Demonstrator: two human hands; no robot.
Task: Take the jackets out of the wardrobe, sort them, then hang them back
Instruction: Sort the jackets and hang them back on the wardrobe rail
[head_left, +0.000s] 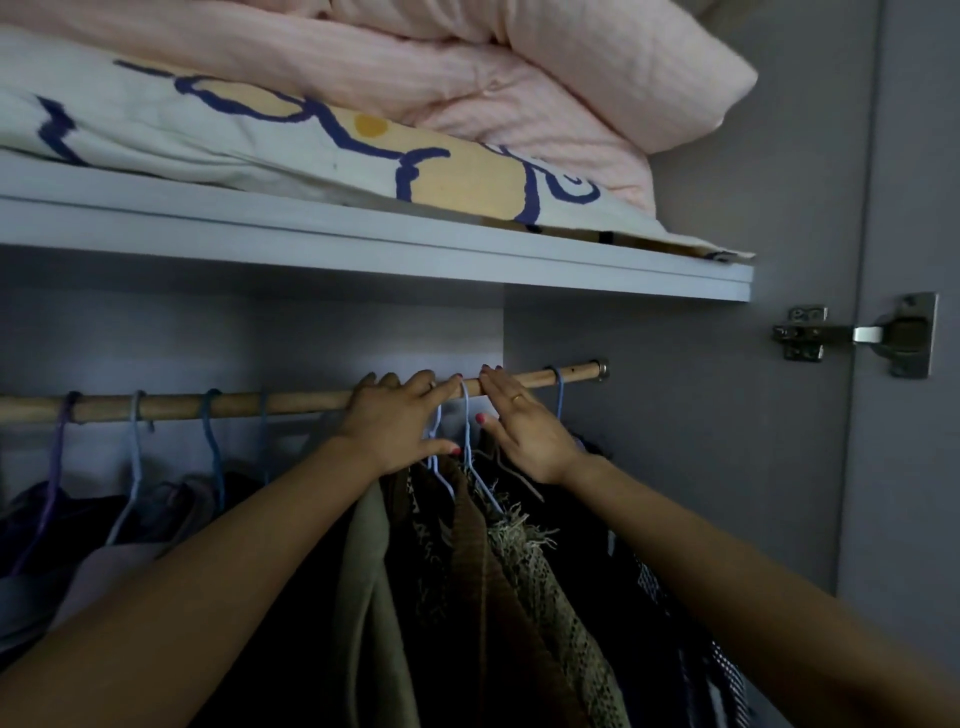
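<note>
Both hands up at the round wooden wardrobe rail (291, 401). Left hand (397, 426) lies over the rail, fingers straight, thumb against a light blue wire hanger (470, 441), nothing clenched. Right hand (524, 428) flat, fingertips touching the rail, gripping nothing. Dark and brown jackets (483, 561) hang bunched directly below the hands. Grey shelf (363, 249) above carries a folded pink quilt (519, 67)
</note>
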